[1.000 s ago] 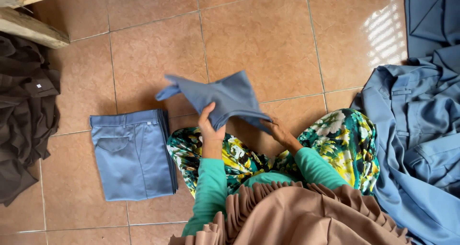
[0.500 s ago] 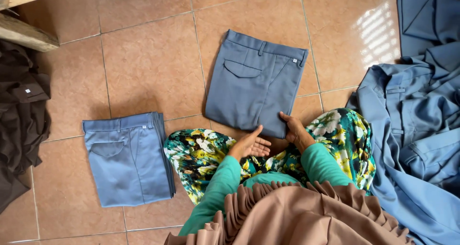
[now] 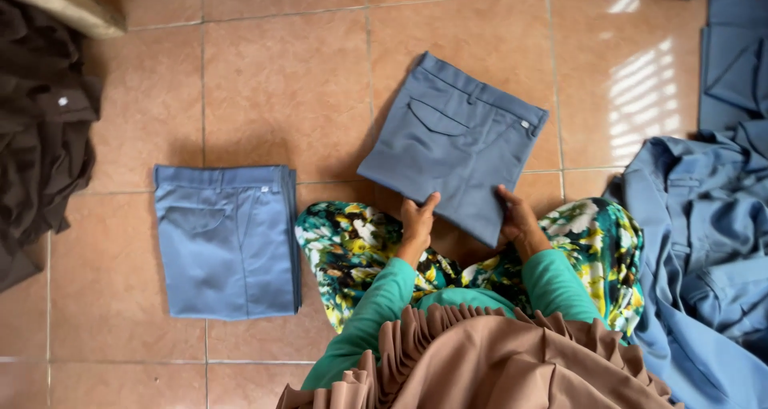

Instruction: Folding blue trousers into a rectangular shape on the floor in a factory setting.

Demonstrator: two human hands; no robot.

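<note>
Now spread flat on the terracotta floor tiles rather than bunched in the air, folded grey-blue cotton trousers, near edge pinched by left hand and right hand, beside the folded light-blue stack.

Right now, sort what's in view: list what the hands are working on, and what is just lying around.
In hand:
- folded grey-blue trousers, lower edge gripped by the left hand and the right hand

Lying about:
- folded blue trousers on the tiled floor, apart from the hands
- heap of blue garments at the right
- dark brown clothes at the left
</note>
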